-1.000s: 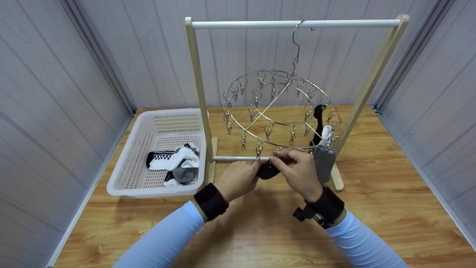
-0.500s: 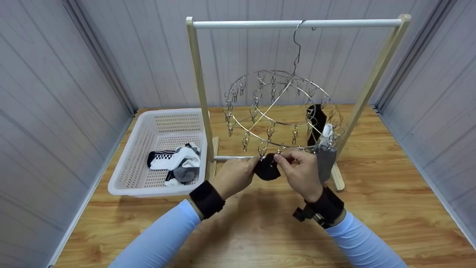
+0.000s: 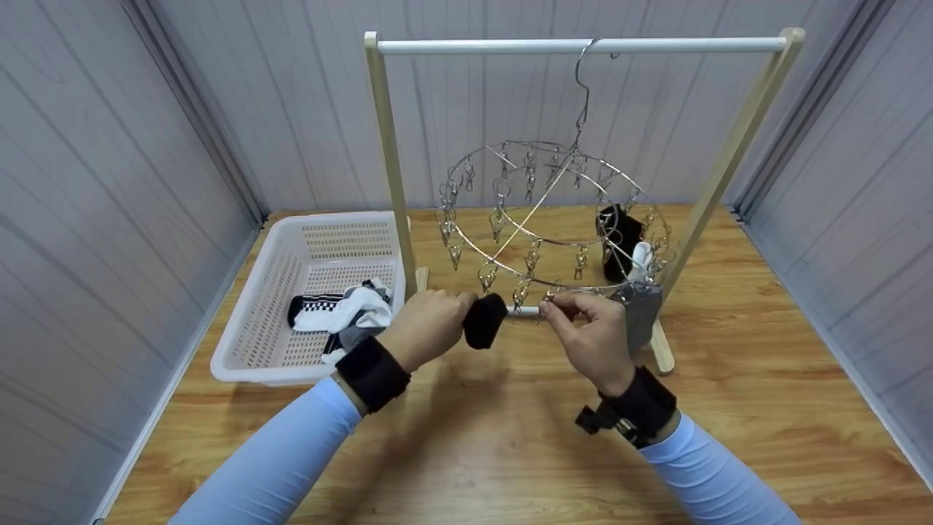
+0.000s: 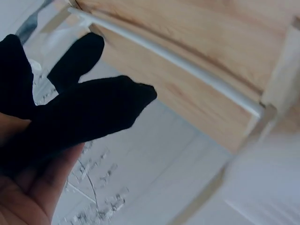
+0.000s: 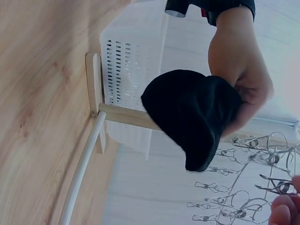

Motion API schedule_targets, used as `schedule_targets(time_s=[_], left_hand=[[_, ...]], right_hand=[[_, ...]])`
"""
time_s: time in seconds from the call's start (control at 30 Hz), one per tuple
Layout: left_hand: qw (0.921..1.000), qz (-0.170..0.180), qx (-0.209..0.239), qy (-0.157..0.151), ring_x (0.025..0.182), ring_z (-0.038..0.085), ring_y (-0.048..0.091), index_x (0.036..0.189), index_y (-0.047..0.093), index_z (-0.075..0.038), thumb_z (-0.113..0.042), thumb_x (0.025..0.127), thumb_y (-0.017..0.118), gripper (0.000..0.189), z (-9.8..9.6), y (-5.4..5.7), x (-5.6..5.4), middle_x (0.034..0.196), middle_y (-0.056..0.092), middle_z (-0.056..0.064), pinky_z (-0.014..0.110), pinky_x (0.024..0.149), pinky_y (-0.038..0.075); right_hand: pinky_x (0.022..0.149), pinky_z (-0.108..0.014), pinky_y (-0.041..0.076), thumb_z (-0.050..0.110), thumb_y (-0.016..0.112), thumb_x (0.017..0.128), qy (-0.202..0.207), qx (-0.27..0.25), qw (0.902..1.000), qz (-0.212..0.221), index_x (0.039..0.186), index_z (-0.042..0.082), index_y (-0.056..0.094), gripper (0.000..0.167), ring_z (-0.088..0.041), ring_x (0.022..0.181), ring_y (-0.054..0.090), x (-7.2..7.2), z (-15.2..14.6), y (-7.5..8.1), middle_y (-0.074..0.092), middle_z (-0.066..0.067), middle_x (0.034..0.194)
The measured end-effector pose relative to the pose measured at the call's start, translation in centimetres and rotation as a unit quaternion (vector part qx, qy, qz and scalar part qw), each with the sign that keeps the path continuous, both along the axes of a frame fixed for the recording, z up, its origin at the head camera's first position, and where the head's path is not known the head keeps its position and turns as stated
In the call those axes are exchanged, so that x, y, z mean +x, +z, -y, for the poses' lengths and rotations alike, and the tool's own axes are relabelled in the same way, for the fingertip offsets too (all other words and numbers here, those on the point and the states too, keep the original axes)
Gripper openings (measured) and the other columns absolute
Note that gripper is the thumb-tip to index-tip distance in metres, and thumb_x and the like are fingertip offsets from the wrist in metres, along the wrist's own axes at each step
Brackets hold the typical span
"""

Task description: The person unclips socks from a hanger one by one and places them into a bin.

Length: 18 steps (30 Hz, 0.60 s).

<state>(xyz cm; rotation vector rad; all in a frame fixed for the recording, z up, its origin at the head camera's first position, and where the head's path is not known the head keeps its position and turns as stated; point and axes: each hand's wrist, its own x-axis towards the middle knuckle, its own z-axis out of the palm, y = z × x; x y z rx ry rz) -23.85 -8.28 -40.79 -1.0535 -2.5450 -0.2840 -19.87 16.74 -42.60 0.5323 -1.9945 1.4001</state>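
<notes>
My left hand (image 3: 430, 324) grips a bunched black sock (image 3: 484, 321), held apart from the hanger's front rim. In the left wrist view the black sock (image 4: 93, 110) reaches out beyond the fingers. My right hand (image 3: 592, 335) pinches a metal clip (image 5: 276, 184) on the front of the round wire sock hanger (image 3: 536, 279), with no sock in that clip. On the hanger's right side hang a black sock (image 3: 619, 244), a white sock (image 3: 641, 261) and a grey sock (image 3: 641, 317). Several bare clips dangle around its other side.
The hanger hooks over the white top rail (image 3: 496, 47) of a wooden-legged rack. To the left stands a white plastic basket (image 3: 240, 321) holding white, grey and checkered socks (image 3: 321, 315). Panelled walls enclose the wooden table (image 3: 787, 408) on three sides.
My left hand has pulled away to the left with the black sock, leaving my right hand alone at the clip. The hanger has turned slightly, and the hanging black sock shows broader.
</notes>
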Motion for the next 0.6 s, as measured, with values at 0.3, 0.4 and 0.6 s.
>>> schedule_targets(time_s=[0.3,0.4,0.6], left_hand=[[0.9986,0.034,0.011,0.039,0.071,0.035,0.074,0.094,0.069,0.001,0.009,0.088,0.069,0.01,3.8,2.3,-0.8,0.082,0.074,0.016,0.05,0.065,0.064],[0.9973,0.041,0.023,0.057,0.076,0.037,0.076,0.098,0.072,0.002,0.009,0.088,0.07,0.013,5.5,3.1,-1.1,0.087,0.077,0.017,0.051,0.069,0.065],[0.9929,0.046,0.045,0.1,0.078,0.042,0.075,0.1,0.072,0.001,0.01,0.09,0.063,0.016,9.3,4.3,-1.9,0.088,0.078,0.02,0.058,0.068,0.06]], right_hand=[[0.065,-0.014,0.056,-0.004,0.082,0.089,-0.002,-0.012,0.9986,0.052,0.093,-0.008,0.079,0.006,0.001,0.07,0.065,0.2,-0.1,0.1,0.08,-0.021,0.089],[0.066,-0.014,0.057,-0.005,0.082,0.09,-0.002,-0.012,0.9984,0.054,0.095,-0.009,0.079,0.007,0.002,0.071,0.067,0.2,0.0,0.0,0.08,-0.022,0.091],[0.067,-0.013,0.058,-0.005,0.082,0.089,0.001,-0.018,0.999,0.04,0.093,-0.009,0.078,0.007,0.001,0.072,0.067,0.2,0.0,-0.1,0.08,-0.023,0.089]])
